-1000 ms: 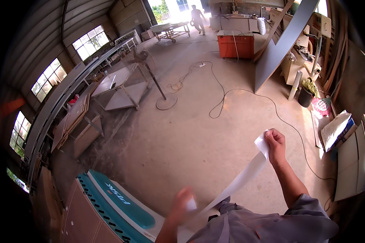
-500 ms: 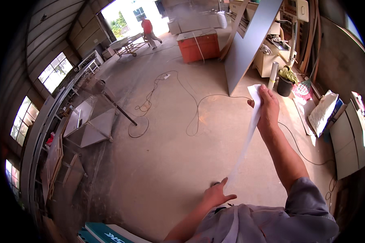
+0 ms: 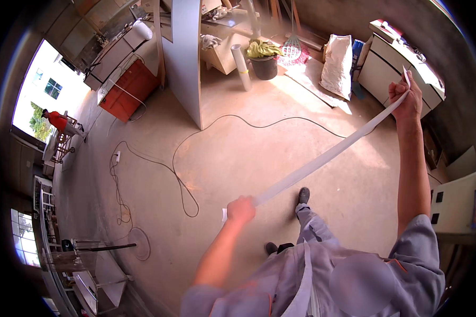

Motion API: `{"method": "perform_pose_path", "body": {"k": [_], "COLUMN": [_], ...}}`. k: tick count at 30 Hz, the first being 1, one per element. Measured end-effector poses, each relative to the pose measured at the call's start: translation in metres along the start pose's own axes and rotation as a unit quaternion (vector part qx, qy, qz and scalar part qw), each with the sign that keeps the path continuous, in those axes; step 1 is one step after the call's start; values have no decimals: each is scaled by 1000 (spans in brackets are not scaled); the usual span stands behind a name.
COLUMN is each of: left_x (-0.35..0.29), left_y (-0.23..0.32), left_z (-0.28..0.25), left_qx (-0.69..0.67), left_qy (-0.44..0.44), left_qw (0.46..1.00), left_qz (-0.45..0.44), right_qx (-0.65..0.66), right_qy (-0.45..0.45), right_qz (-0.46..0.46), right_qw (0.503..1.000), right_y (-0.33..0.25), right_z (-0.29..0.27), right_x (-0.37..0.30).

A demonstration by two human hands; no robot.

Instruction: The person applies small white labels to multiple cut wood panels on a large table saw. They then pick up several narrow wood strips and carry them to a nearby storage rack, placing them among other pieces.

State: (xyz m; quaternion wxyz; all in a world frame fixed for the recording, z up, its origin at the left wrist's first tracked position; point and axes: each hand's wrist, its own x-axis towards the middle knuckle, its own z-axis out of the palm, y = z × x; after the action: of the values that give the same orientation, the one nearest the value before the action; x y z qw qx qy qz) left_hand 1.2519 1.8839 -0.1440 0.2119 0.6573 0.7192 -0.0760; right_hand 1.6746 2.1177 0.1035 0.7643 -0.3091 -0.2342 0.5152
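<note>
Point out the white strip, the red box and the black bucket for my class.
White strip [image 3: 328,153]: head view, middle of its length.
Red box [image 3: 135,84]: head view, its broad side.
Black bucket [image 3: 264,68]: head view, its outer wall.

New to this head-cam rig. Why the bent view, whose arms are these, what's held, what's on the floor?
No robot here: a person is working bare-handed. The view comes from the left of two head-worn fisheye cameras, looking down, so straight edges bend near the rim. The left hand and right hand grip a long white strip near its ends, stretched between them above the floor. On the floor lies a dark cable; beyond stand a dark bucket, a pale sack and an orange-red chest.
</note>
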Motion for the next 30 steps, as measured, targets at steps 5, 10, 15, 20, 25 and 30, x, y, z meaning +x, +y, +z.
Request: {"method": "perform_pose_path", "body": {"k": [5,10,15,20,25,30], "left_x": [158,286,411,539,660,757], "left_y": [7,93,199,278,328,389], "left_z": [-56,-180,-266,-280,-288,-326], "left_qx": [-8,-474,-601,-579,-334,-365], "left_qy": [-84,-209,-173,-144,-67,-77], "left_qw": [996,855,778,794,917,879], "left_qz": [17,-32,59,117,210,297], "right_qx": [-26,-241,-343,-375,-434,-230], "right_qy": [33,-59,-280,-276,-116,87], "right_qz": [-13,88,218,312,284,284], "right_qw": [999,965,870,828,847,927], "right_y": [17,102,195,255,282,312], "right_z": [-76,-36,21,26,-1,-50], "right_x": [110,173,226,320,410,506]}}
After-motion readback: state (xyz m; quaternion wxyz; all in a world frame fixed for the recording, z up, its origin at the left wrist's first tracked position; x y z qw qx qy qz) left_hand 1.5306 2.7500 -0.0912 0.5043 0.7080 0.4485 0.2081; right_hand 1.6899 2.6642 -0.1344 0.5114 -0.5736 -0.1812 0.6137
